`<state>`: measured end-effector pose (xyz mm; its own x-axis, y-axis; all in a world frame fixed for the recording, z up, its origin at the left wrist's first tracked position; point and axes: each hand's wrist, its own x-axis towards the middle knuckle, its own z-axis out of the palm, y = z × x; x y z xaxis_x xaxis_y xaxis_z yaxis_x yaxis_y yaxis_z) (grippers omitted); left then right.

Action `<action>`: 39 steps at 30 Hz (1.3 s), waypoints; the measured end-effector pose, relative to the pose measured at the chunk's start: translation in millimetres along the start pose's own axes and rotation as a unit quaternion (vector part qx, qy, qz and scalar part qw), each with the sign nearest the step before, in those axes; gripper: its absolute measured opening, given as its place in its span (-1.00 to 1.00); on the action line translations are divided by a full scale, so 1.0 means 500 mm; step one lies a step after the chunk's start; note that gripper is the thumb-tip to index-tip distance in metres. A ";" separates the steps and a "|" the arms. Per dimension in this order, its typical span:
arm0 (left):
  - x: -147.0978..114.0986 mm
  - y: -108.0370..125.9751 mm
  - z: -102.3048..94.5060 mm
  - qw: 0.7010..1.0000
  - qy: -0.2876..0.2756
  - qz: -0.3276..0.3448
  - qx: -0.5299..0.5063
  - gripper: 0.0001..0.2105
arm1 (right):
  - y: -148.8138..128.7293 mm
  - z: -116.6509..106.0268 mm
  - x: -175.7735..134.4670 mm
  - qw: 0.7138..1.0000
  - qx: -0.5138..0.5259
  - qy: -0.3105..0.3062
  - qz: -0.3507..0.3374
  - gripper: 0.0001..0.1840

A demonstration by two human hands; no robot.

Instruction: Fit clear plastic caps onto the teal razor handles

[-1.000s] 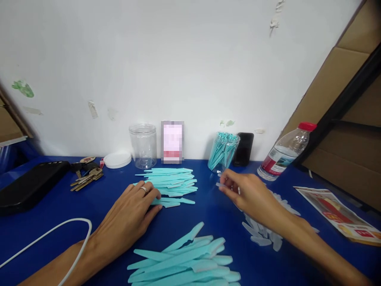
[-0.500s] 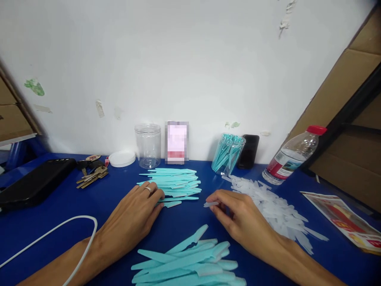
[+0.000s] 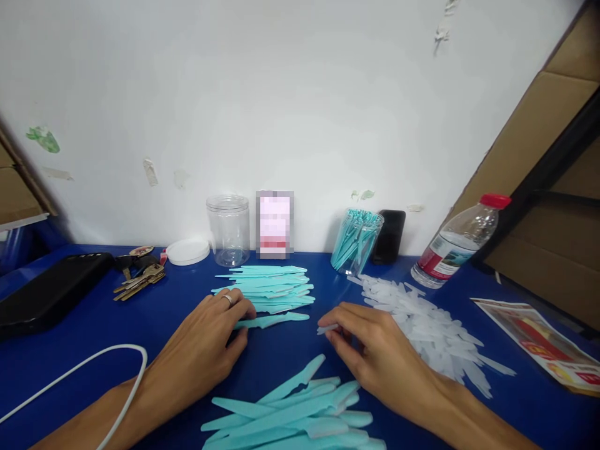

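My right hand [image 3: 370, 337], pinched tight on a translucent sliver [image 3: 327, 329], faces my half-curled left hand [image 3: 213, 328], whose hold I cannot tell, at one end of the turquoise stick [image 3: 284, 319] between them, which could skid into the turquoise row [image 3: 267, 284] beyond my left if pressed off-centre.

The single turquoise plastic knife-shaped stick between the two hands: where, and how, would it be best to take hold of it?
The turquoise stick would probably be best pinched by its left end, across its two long edges, coming from the left and slightly above. It is slender and lies flat; that end is beside the left hand, and the other points uncovered toward the right hand.
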<state>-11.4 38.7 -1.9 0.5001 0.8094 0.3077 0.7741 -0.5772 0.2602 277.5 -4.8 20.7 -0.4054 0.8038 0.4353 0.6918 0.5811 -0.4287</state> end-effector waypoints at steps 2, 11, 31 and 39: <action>0.001 -0.005 0.005 1.000 0.007 -0.004 -0.008 -0.76 | -0.001 0.000 0.000 1.000 0.003 0.003 -0.003 -0.76; 0.009 -0.009 -0.004 0.995 0.084 -0.017 -0.043 -0.81 | -0.006 -0.003 0.002 0.999 0.007 0.030 -0.013 -0.74; -0.031 0.084 -0.004 0.957 0.007 -0.042 -0.285 -0.77 | -0.036 -0.004 0.024 0.818 0.490 0.017 0.300 -0.60; -0.036 0.090 -0.008 0.959 0.007 -0.036 -0.280 -0.80 | -0.035 -0.004 0.026 0.815 0.493 0.017 0.302 -0.61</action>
<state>13.1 -2.3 7.9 0.4439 0.8505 0.2822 0.4745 -0.4903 0.7310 261.4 -4.8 35.4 -0.1408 0.9870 -0.0777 -0.0650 -0.0876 -0.9940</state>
